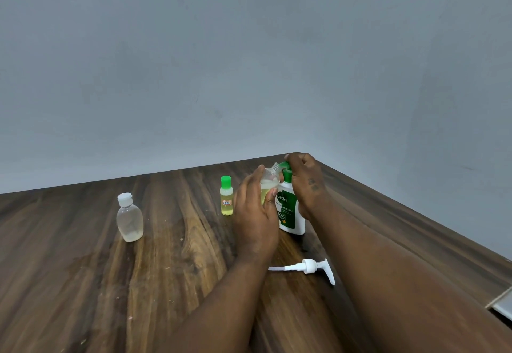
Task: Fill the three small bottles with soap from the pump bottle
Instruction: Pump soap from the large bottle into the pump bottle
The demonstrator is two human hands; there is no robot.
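My left hand point(256, 214) grips a small clear bottle point(269, 179), uncapped and tilted with its threaded neck toward the green pump head. Yellowish liquid sits in its lower part. My right hand point(306, 183) presses down on the green pump top of the white soap bottle point(291, 214), which stands upright on the wooden table point(166, 269). A small bottle with a green cap point(226, 196), holding yellow liquid, stands just left of my left hand. Farther left stands a clear bottle with a white cap point(129, 218), with a little liquid at the bottom.
A loose white pump dispenser with its tube point(307, 268) lies on the table in front of the soap bottle, between my forearms. The table's far corner is right behind the soap bottle, its right edge runs diagonally toward me, and a grey wall stands behind.
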